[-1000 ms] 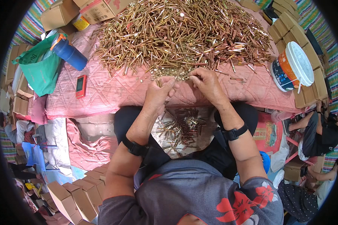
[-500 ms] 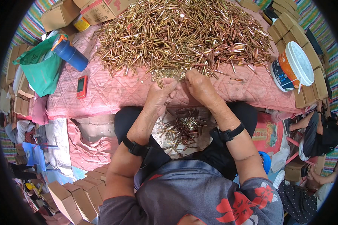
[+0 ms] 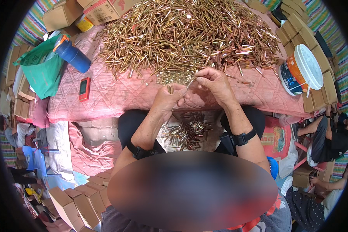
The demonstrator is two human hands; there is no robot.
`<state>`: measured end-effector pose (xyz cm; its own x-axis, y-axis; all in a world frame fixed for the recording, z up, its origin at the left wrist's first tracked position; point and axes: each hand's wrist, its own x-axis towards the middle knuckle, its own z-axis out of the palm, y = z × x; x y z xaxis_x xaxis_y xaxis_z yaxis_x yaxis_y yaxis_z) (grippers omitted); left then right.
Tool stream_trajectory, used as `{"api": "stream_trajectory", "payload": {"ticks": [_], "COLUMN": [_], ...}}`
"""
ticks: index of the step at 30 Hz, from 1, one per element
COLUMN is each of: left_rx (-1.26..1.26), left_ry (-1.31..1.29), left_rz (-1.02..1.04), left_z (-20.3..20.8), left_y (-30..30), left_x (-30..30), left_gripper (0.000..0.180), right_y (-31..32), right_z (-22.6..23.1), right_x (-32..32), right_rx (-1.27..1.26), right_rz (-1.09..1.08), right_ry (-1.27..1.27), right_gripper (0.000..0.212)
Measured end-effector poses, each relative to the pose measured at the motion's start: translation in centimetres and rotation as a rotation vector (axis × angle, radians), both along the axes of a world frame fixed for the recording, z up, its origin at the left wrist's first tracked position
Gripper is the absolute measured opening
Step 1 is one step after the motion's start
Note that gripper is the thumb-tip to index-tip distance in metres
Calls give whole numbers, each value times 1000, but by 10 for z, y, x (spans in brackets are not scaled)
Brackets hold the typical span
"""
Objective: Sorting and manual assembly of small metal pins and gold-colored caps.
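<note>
In front of me, both hands meet over the near edge of a pink quilted cover [image 3: 116, 92]. Thumb and fingers of my left hand [image 3: 169, 97] close round a thin, shiny bolt-like metal rod [image 3: 190, 82]. A few more brass-coloured rods [image 3: 170, 89] stick out of the same hand's curled fingers. My right hand [image 3: 217, 86] pinches the upper end of the shiny rod, thumb against forefinger. Just beyond lies a patch of small, round, nut-like metal pieces [image 3: 174, 76]. Behind it spreads a big heap of similar rods [image 3: 189, 38].
Loose rods [image 3: 189, 131] also lie in a pile between my knees. To the left are a blue bottle [image 3: 74, 56], a green bag [image 3: 42, 69] and a red device [image 3: 84, 89]. A white-lidded bucket [image 3: 301, 69] stands right. Cardboard boxes [image 3: 75, 207] and other people [image 3: 328, 135] flank me.
My right hand has turned and opened out from a closed fist, shifting slightly right. The shiny rod between the hands now shows clearly. My left hand has barely moved.
</note>
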<state>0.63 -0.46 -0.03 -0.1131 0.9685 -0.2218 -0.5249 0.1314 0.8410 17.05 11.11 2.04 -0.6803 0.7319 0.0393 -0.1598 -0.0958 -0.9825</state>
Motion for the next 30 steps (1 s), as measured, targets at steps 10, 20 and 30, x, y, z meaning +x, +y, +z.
{"api": "stream_trajectory", "payload": {"ticks": [10,20,30], "left_rx": [3,-106,-12], "left_ry": [-95,24,-119], "left_rz": [-66,-80,-184], "left_z": [-1,2,-13], "left_y": [-4,3,0], "left_x": [-7,0,-13], "left_gripper": [12,16,16], "right_y": [-1,3,4], "right_z": [1,11,-7], "right_x": [0,10,-1], "right_rx": [2,-64,142], "right_rz": [-29,3,38], "right_ry": [-37,-170,49], "right_gripper": [12,12,15]}}
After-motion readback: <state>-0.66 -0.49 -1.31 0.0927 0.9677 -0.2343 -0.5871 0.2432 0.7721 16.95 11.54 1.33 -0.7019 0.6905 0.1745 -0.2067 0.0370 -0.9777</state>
